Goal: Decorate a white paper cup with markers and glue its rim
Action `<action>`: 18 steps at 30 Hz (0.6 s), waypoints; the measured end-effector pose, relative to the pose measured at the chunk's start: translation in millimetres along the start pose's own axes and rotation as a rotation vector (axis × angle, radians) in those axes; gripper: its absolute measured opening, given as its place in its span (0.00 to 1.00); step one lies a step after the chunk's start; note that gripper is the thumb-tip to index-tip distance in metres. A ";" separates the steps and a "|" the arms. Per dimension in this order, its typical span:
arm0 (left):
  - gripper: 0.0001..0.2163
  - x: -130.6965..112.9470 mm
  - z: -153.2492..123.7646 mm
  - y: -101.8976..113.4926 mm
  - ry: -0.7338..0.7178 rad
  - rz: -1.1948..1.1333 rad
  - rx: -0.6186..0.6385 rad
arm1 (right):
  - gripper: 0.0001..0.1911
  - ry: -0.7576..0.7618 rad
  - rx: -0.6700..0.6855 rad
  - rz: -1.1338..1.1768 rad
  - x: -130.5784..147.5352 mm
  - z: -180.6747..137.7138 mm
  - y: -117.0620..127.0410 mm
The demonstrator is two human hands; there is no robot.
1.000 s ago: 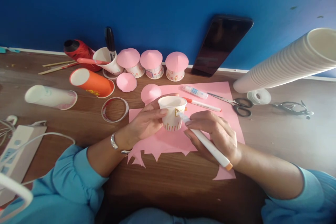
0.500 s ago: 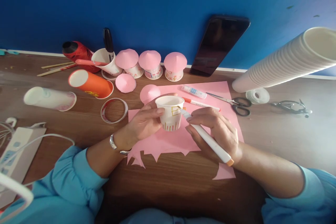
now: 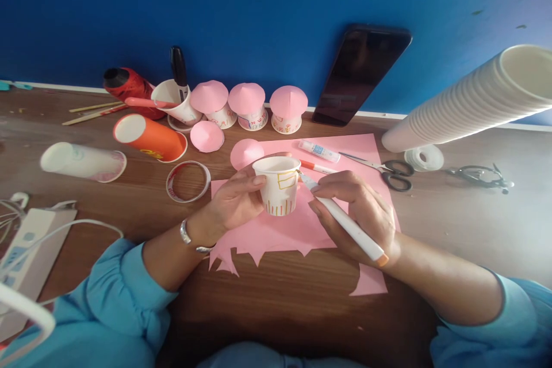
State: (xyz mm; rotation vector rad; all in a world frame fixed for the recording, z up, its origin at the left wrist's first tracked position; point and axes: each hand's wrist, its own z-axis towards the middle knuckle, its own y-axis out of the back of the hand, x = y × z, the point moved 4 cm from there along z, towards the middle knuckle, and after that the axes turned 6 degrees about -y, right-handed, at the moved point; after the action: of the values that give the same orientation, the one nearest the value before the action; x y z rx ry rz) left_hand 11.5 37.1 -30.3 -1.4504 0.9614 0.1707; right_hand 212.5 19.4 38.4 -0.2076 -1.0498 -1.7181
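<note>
A small white paper cup (image 3: 276, 187) is held upright by my left hand (image 3: 235, 195), fingers behind it and thumb on its near left side. Coloured strokes run along its base, and a yellow window-like outline sits near the rim. My right hand (image 3: 357, 207) grips a white marker (image 3: 349, 227) with an orange end. The marker's tip is by the cup's right edge, close to the outline; whether it touches I cannot tell. Under both hands lies a pink paper sheet (image 3: 276, 236) with jagged cut edges. A pink paper cone (image 3: 247, 154) rests just behind the cup.
Several cups with pink cone roofs (image 3: 288, 102) stand along the wall. A phone (image 3: 360, 75) leans there. To the right are scissors (image 3: 397, 175), a tall stack of paper cups (image 3: 466, 98) and a white tape roll (image 3: 424, 157). Leftward are an orange cup (image 3: 150, 138) and a tape ring (image 3: 188, 181).
The marker's tip has moved slightly right, from the yellow outline to the cup's edge. My left hand has turned the cup a little, and the outline has shifted left.
</note>
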 end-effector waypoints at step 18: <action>0.35 0.3 -0.4 1.5 0.011 -0.008 0.015 | 0.06 -0.009 0.029 0.017 -0.1 -0.7 0.1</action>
State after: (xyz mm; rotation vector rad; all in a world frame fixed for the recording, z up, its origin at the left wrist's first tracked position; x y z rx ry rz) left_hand 10.5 37.0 -31.6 -1.4429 0.9632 0.1496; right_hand 212.9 19.0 38.0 -0.2055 -1.0765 -1.6872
